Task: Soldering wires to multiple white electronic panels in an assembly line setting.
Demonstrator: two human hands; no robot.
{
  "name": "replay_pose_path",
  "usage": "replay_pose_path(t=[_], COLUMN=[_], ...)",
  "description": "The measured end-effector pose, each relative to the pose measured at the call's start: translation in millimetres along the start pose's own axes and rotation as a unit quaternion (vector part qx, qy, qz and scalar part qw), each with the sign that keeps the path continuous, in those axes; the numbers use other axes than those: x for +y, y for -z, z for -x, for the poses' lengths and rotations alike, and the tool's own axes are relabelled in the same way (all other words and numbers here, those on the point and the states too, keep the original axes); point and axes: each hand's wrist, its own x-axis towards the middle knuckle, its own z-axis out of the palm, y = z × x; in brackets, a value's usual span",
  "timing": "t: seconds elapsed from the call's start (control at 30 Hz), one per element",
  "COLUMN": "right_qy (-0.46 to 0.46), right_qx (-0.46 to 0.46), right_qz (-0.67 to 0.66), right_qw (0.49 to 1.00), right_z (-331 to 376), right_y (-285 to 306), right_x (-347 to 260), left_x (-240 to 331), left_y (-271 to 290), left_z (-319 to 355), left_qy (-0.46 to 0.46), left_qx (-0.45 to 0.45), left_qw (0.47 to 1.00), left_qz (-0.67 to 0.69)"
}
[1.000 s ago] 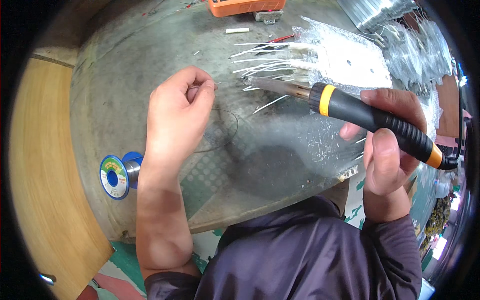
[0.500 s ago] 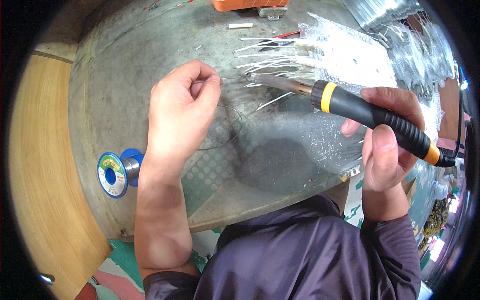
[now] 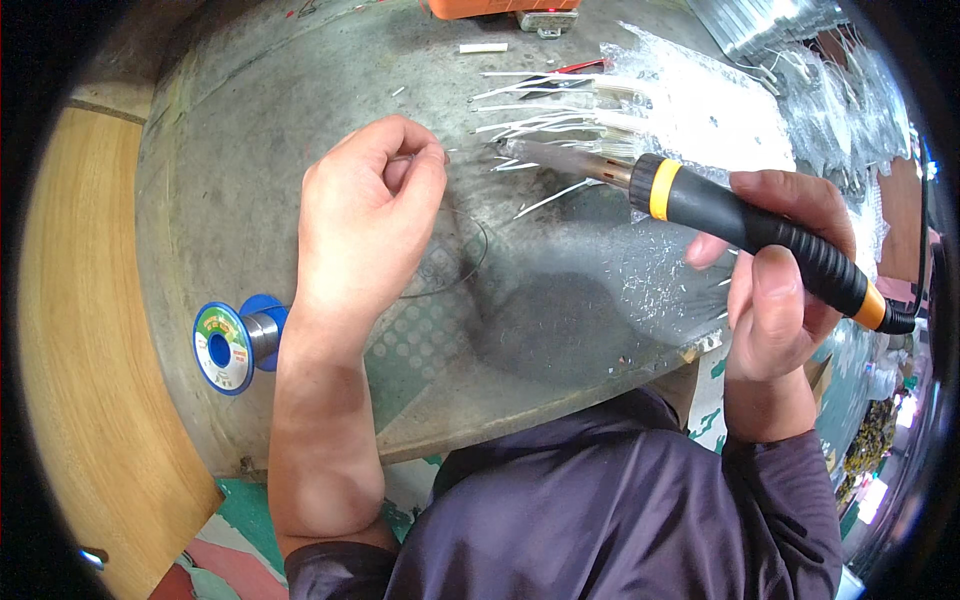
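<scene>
My left hand (image 3: 370,220) is closed, thumb and forefinger pinching a thin solder wire. Only a short tip of it pokes out, while a loop of the solder wire (image 3: 486,245) curves over the table below the fingers. A blue-rimmed solder spool (image 3: 222,348) stands beside my left forearm. In my right hand (image 3: 785,275) is a black and yellow soldering iron (image 3: 735,215), its metal end aimed left. The iron's dark tip hovers just right of the left fingertips, apart from the solder and close to white wires (image 3: 545,127) with bared ends.
Bubble wrap (image 3: 690,110) lies under the wires, with more clear plastic bags (image 3: 845,95) at the far right. Behind the wires are red-handled pliers or cutters (image 3: 578,70), a white stick (image 3: 484,48) and an orange case (image 3: 495,8). A wooden panel (image 3: 95,330) borders the table's left.
The soldering iron has shifted slightly right, leaving a gap between its tip and the solder. Less solder sticks out of my left fingers, and that hand has barely moved.
</scene>
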Motion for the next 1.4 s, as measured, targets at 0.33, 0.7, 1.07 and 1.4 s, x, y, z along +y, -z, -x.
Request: replay_pose_path(t=[0.33,0.7,1.07,1.4], right_qy=[0.002,0.009,0.010,-0.049], right_qx=[-0.007,0.020,-0.017,0.006], right_qz=[0.009,0.016,0.055,0.060], right_qw=[1.000,1.000,0.998,0.997], right_z=[1,3,7,11], right_y=[0,2,15,9], right_x=[0,-2,-6,-12], left_x=[-3,-3,7,7], left_y=[-1,-2,4,2], left_z=[0,-1,2,2], left_qy=[-0.005,0.004,-0.042,-0.047], left_qx=[0.001,0.009,-0.031,-0.029], left_qw=[1.000,1.000,0.999,0.998], left_qz=[0.008,0.014,0.010,-0.016])
